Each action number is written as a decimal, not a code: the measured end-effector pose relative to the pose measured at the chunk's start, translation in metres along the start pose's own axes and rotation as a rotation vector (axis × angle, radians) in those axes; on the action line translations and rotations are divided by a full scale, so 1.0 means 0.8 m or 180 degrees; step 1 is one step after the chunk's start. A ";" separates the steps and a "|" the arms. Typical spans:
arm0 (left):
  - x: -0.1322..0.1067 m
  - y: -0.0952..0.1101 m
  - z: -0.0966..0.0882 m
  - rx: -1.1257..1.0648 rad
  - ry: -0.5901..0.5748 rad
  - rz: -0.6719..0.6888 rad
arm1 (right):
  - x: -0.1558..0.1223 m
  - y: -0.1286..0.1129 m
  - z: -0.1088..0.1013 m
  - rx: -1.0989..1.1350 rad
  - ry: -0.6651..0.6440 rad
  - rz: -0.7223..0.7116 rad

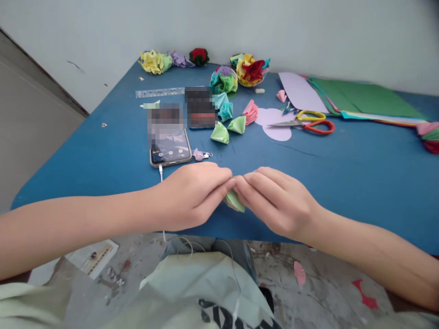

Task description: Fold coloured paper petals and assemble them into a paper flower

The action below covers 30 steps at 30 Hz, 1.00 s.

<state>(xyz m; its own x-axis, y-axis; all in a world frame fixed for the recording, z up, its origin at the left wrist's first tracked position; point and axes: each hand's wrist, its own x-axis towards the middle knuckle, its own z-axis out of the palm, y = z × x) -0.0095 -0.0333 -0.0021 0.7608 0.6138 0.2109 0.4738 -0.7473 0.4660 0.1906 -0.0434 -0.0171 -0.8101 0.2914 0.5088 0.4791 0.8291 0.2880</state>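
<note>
My left hand [190, 196] and my right hand [274, 201] meet fingertip to fingertip over the near edge of the blue table [360, 183]. Both pinch one small folded piece of light green paper [235, 201]; most of it is hidden by my fingers. Farther back lie several folded paper pieces: two green ones [220, 133], a teal one [226, 111] and a pink one [251, 112].
A phone [169, 148] with a white cable lies just beyond my left hand. Red-and-yellow scissors [308, 122] rest on a lilac paper cutout [274, 121]. Paper flower balls [252, 69], a clear ruler [159, 92] and coloured paper sheets [360, 98] fill the back.
</note>
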 end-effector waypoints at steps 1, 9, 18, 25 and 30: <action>0.000 -0.002 0.001 0.0181 0.0032 0.0124 | 0.000 0.001 -0.001 0.0125 0.0004 0.0029; 0.002 -0.017 -0.009 0.1680 -0.0213 0.1372 | 0.001 0.008 -0.006 0.1310 -0.0092 0.0417; 0.002 -0.015 -0.002 0.1634 -0.0055 0.1177 | -0.001 0.001 0.000 0.1295 -0.0144 0.0731; -0.002 -0.013 0.002 0.1693 0.0014 0.1074 | 0.000 -0.002 0.005 0.1159 -0.0058 0.0744; -0.002 -0.013 0.001 0.1645 0.0004 0.1035 | 0.002 0.000 0.005 0.1215 -0.0072 0.0804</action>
<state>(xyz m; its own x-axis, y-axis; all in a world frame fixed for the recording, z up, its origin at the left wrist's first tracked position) -0.0151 -0.0267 -0.0075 0.9022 0.3335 0.2736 0.3714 -0.9231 -0.0996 0.1878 -0.0408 -0.0194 -0.6931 0.5138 0.5056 0.5072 0.8460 -0.1644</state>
